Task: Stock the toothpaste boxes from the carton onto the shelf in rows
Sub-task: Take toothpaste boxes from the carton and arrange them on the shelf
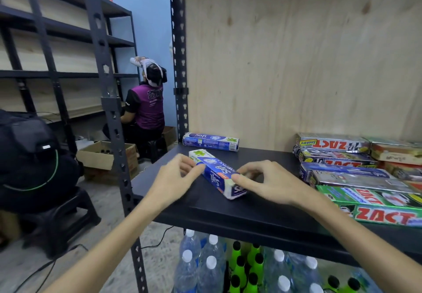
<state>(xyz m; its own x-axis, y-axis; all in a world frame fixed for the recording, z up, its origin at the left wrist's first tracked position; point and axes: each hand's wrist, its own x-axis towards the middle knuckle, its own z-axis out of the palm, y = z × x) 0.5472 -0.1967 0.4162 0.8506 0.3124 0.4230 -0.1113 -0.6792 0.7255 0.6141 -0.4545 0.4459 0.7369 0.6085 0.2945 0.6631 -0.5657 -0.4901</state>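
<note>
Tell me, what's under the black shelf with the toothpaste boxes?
Under the black shelf stand clear water bottles with white caps and bright green bottles with black caps. The shelf hides whatever sits farther back.

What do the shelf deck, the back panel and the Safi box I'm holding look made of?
Shelf deck: seemingly dark matt-painted metal or board; even, dull surface. Back panel: bare plywood, with visible grain and knots. Safi box: glossy printed cardboard, with folded end flap and sheen.

Looks like a shop stockroom: black metal racking with plywood backs, toothpaste boxes stacked in rows, bottled water below, open carton on floor.
</note>
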